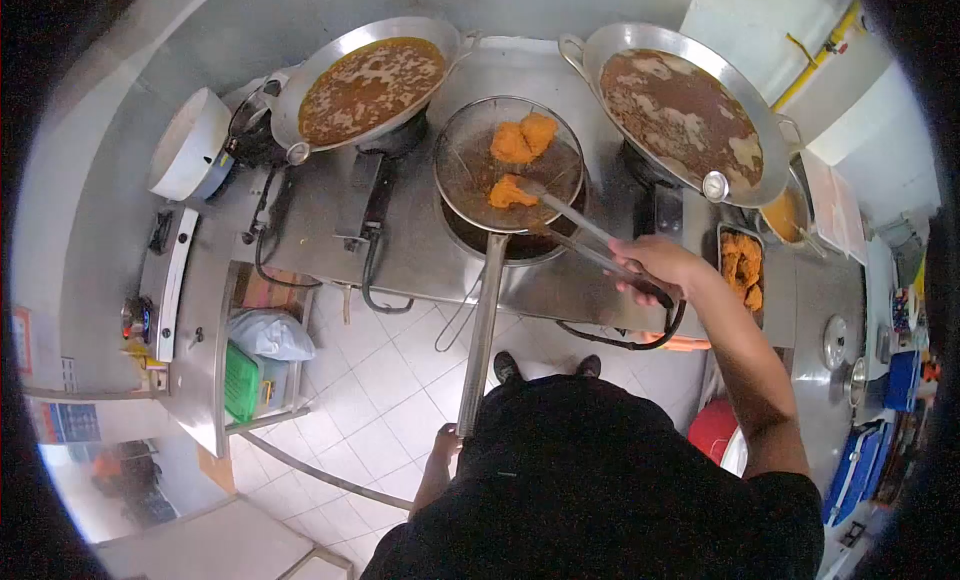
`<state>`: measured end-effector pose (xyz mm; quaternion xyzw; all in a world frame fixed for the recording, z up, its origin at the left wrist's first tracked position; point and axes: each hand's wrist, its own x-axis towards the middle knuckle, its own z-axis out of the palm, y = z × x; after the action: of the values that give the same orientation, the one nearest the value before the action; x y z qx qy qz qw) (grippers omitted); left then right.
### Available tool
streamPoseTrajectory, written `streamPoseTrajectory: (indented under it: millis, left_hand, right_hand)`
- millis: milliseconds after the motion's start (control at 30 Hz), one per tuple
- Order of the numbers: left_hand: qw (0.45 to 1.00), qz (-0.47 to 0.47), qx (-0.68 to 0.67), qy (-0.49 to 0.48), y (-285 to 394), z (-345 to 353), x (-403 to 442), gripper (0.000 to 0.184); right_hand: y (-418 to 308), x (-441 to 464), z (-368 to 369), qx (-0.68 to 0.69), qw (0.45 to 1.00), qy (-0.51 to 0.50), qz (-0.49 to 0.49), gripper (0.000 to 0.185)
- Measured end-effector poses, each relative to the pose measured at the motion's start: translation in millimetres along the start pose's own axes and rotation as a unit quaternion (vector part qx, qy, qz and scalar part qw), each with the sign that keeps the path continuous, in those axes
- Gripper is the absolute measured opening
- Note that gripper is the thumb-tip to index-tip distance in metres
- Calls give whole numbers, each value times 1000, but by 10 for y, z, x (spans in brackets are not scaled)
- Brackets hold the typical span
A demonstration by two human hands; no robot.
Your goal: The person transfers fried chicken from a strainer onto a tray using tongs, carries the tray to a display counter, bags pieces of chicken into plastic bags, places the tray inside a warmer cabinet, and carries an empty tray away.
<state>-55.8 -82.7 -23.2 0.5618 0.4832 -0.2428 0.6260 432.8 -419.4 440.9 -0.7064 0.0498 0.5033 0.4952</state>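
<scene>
My right hand is closed round metal tongs, whose tips reach into a round wire strainer. One tip touches a small orange fried piece; the other lies lower, near the strainer's rim. Beyond it in the mesh rests a larger orange fried piece. My left hand is wrapped round the end of the strainer's long handle. The strainer sits over a round pot, which it mostly hides.
Two wide pans, one at the back left and one at the back right, hold brown bubbling oil. A tray of fried pieces stands on the right. A white pot is at the far left. Black hoses hang along the counter's front edge.
</scene>
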Motion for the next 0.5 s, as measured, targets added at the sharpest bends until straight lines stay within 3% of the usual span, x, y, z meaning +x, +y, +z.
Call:
streamPoseTrajectory:
  millis: [100,167,267,400,500]
  left_hand:
    - [997,25,76,17,-22,31,73,23]
    - [996,43,71,18,94,48,-46,25]
    - [996,63,67,0,198,36,-208,25]
    - [988,89,120,-24,313,-44,-298,24]
    - [973,106,195,-57,541,-35,-314,24]
  right_hand:
    - [113,505,200,140,990,-4,16,45]
    - [325,1055,349,85,996,31,-1,40]
    - [504,1306,623,169,981,34,-85,37]
    - [753,900,540,276,955,-64,-92,34]
    - [1027,176,332,254,961,-36,-107,32]
